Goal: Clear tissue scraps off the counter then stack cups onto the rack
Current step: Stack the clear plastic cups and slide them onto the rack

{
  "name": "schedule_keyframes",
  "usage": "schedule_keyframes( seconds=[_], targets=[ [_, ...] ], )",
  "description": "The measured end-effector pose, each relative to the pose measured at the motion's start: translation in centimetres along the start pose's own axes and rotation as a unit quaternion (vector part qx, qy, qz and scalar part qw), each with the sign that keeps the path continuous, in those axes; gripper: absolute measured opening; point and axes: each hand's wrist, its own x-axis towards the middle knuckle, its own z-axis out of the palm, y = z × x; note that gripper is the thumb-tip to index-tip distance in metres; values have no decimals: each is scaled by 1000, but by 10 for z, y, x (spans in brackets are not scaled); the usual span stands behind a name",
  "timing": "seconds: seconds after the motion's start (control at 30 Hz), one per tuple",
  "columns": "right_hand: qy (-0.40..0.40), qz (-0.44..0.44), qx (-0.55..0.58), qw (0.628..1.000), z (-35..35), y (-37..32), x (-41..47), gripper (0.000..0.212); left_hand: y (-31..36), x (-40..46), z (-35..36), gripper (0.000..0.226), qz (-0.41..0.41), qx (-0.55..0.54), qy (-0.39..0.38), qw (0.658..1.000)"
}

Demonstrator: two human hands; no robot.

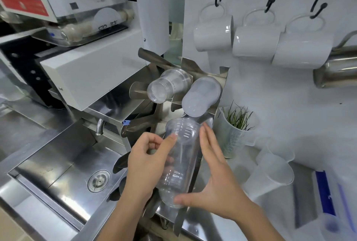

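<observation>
A tall stack of clear plastic cups lies tilted against the steel cup rack, mouth up and away from me. My left hand grips its left side with the thumb near the rim. My right hand holds the right side, fingers along the wall and thumb under the base. Higher on the rack sit a clear cup stack and a frosted cup stack, bases toward me. No tissue scraps are visible.
A steel sink with a drain and faucet lies to the left. Three white mugs hang on hooks. A measuring jug with grass, frosted jugs and a steel kettle stand to the right.
</observation>
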Motion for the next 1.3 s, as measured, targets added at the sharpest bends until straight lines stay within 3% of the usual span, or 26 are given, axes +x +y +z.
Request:
schedule_keyframes(
  seconds=[0.1,0.3,0.43,0.57,0.7,0.87,1.1,1.3],
  targets=[
    [31,24,43,998,2,3,1,140,6,-3,-6,20,37,4,-34,999],
    [56,39,70,995,5,0,1,136,3,-5,-27,41,66,27,-89,993],
    [59,47,72,995,6,0,-3,135,1,0,-45,78,66,45,-192,978],
    [55,60,52,995,5,-1,-4,135,6,5,-54,80,71,51,-239,967],
    [53,75,34,995,3,-2,0,133,12,9,-52,76,64,83,-221,970],
    [92,84,12,992,2,5,9,122,18,10,-34,48,89,128,-113,981],
    [251,45,53,966,12,18,17,45,8,20,-9,15,113,161,-17,980],
    [299,31,71,951,15,18,24,12,5,24,0,15,132,185,4,974]
  ],
)
